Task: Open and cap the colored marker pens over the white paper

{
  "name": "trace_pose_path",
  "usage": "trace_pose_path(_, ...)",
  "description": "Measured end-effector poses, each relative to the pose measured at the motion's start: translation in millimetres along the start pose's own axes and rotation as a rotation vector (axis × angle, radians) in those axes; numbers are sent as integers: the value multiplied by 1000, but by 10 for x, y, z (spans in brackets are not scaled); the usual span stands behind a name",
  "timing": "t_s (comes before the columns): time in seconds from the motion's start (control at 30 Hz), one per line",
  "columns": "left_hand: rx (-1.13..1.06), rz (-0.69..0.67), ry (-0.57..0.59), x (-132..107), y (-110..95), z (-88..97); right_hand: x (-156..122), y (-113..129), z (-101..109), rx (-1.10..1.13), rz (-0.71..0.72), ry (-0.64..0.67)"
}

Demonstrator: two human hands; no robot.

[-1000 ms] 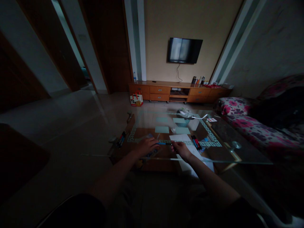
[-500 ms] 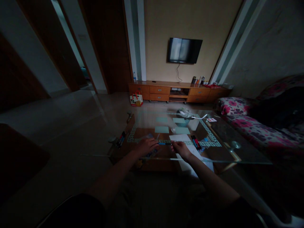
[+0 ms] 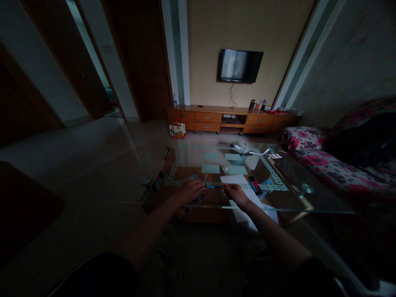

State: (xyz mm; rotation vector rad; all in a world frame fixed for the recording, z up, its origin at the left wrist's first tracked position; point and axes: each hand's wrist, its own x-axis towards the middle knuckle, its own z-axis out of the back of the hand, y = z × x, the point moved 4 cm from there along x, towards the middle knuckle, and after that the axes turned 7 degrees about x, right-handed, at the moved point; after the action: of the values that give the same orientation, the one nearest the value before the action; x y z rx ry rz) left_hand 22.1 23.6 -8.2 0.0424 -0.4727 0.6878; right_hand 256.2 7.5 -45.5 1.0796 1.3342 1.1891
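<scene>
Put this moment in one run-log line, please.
left hand: holds pen, blue end; right hand: holds dark end; pen: above glass table

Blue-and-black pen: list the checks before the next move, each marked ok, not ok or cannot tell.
1. Left hand gripping the blue end of the blue-and-black pen: ok.
2. Right hand gripping its dark end: ok.
3. Cap fully seated: cannot tell, too small and dark.
4. Left-side pens apart from the hands: ok.
5. Right-side pens apart from the hands: ok.
6. Bright lighting: not ok, dim.
</scene>
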Motion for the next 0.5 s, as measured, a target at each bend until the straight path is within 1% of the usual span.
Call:
trace_pose_path(0.23,4,15,33,-14,33,-27,21,-32,41,-52,45,0)
trace_pose_path(0.37,12,53,54,-28,64,-71,4,10,37,-99,56,-7)
trace_pose_path(0.5,8,39,80,-31,49,-77,-32,66,19,-120,41,-32)
